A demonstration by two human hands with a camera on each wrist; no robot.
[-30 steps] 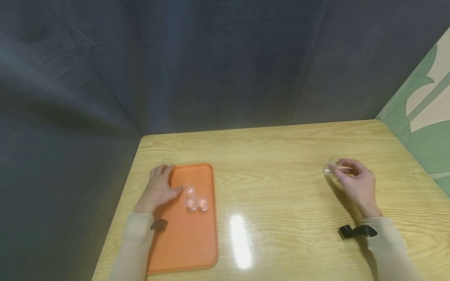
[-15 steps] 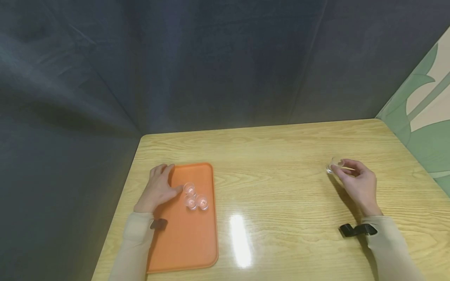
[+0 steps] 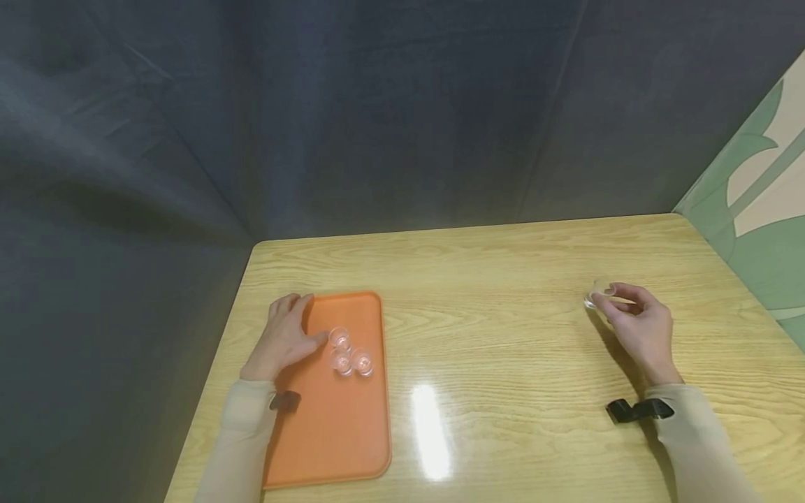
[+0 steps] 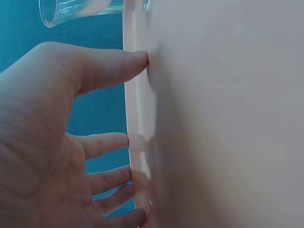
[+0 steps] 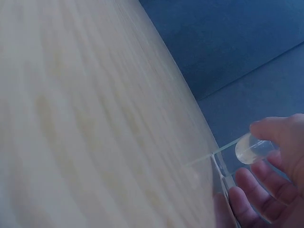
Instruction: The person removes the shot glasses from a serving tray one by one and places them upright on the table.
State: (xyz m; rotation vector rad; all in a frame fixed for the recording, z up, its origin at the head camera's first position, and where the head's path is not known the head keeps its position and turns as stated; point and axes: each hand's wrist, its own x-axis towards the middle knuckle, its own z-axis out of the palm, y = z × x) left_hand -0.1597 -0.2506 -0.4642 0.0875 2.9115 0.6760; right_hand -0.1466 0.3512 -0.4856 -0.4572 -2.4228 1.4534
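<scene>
Since the just-nudged glass (image 5: 243, 153) is pinched by the right hand (image 3: 639, 328), placing seems unfinished; the left hand (image 3: 281, 342) is spread over the tray's (image 3: 339, 436) edge.

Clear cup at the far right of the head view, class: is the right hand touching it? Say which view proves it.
Touching. The right wrist view shows it: the right hand pinches the clear cup between thumb and fingers.

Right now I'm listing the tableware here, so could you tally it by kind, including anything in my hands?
Orange tray: 1
Clear glasses: 4 (3 on the tray, 1 in the right hand)
Total: 5
</scene>
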